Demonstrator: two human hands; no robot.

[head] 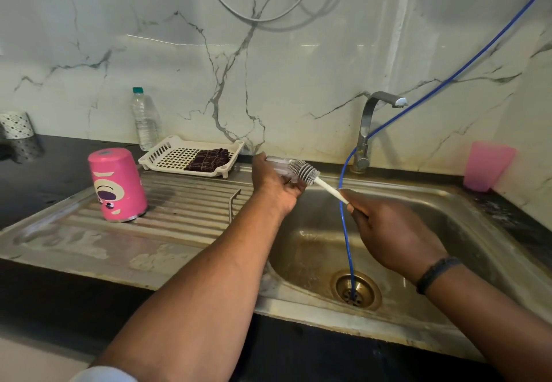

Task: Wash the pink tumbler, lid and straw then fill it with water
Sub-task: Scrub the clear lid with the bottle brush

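The pink tumbler (117, 185) stands upside down on the steel drainboard (185, 217), left of the sink. My left hand (273, 183) holds the clear lid (280, 166) over the sink's left rim. My right hand (388, 230) grips the white handle of a grey bottle brush (304, 171), whose bristle head presses against the lid. No straw is visible.
The sink basin (466, 232) has a brass drain (355, 290) with a blue hose (346, 232) running into it. The tap (369, 124) stands behind. A white rack (167, 156) holds a dark cloth (209, 159). A water bottle (145, 118) and pink cup (487, 165) stand by the wall.
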